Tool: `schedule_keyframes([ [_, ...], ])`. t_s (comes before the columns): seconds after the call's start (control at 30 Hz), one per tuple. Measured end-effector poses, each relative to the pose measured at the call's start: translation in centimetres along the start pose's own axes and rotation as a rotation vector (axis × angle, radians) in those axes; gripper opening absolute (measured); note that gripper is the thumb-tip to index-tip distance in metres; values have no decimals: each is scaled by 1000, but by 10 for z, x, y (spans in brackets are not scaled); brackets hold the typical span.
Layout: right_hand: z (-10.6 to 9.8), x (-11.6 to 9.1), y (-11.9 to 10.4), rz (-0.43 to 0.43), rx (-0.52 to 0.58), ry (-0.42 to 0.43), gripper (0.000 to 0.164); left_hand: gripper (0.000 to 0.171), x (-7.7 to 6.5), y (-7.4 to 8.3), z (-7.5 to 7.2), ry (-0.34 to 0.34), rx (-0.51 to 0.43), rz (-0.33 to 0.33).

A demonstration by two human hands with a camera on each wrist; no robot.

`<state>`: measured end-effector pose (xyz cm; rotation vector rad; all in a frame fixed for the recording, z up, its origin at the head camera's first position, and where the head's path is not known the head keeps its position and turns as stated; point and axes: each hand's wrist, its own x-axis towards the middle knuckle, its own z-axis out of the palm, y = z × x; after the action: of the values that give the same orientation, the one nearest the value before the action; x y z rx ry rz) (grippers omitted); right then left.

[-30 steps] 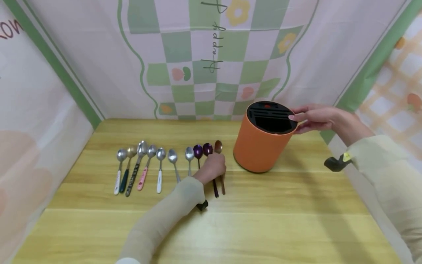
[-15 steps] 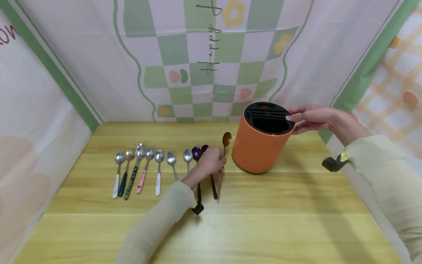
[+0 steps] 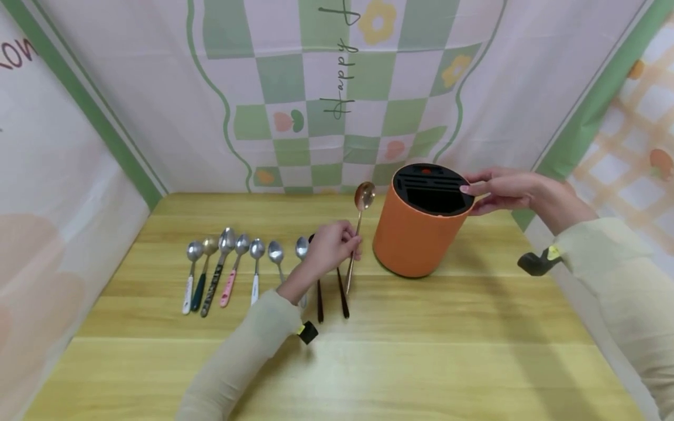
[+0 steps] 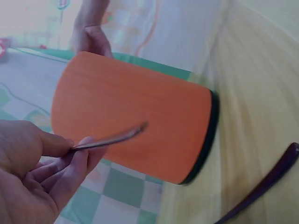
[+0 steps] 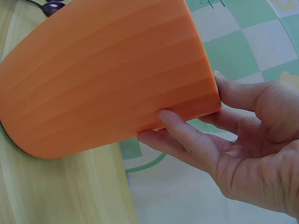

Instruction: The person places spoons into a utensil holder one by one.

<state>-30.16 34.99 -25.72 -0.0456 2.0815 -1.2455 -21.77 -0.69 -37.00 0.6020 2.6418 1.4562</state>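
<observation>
My left hand (image 3: 332, 248) pinches a copper-coloured spoon (image 3: 364, 196) by its handle, lifted off the table with the bowl upward. In the left wrist view the spoon's handle (image 4: 119, 138) sticks out from between thumb and fingers. An orange cylindrical knife holder (image 3: 411, 245) with a slotted black top (image 3: 434, 199) stands to the right. My right hand (image 3: 502, 190) holds it at the upper rim, thumb on the top edge and fingers along its side (image 5: 187, 135). Beneath the left hand lie two dark purple spoons (image 3: 343, 298), their bowls mostly hidden.
To the left, several spoons lie in a row, among them a pink-handled spoon (image 3: 228, 286), a green-handled spoon (image 3: 198, 292) and a plain silver spoon (image 3: 275, 252). The wooden table (image 3: 395, 362) meets a patterned cloth (image 3: 326, 152) behind and at both sides.
My left hand has picked up the copper-coloured spoon from the row's right end and raised it, the bowl swinging up and away. The right hand and the knife holder stay in place.
</observation>
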Motion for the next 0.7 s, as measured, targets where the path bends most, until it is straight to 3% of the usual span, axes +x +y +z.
schedule_keyframes([
  [0.23, 1, 1, 2, -7, 9, 7, 70, 7, 3, 14, -8, 53, -100, 65],
  [0.5, 0, 3, 0, 1, 27, 19, 68, 8, 7, 32, -13, 105, -79, 140],
  [0.7, -1, 3, 1, 16, 43, 35, 45, 9, 12, 47, -20, 127, -78, 228],
])
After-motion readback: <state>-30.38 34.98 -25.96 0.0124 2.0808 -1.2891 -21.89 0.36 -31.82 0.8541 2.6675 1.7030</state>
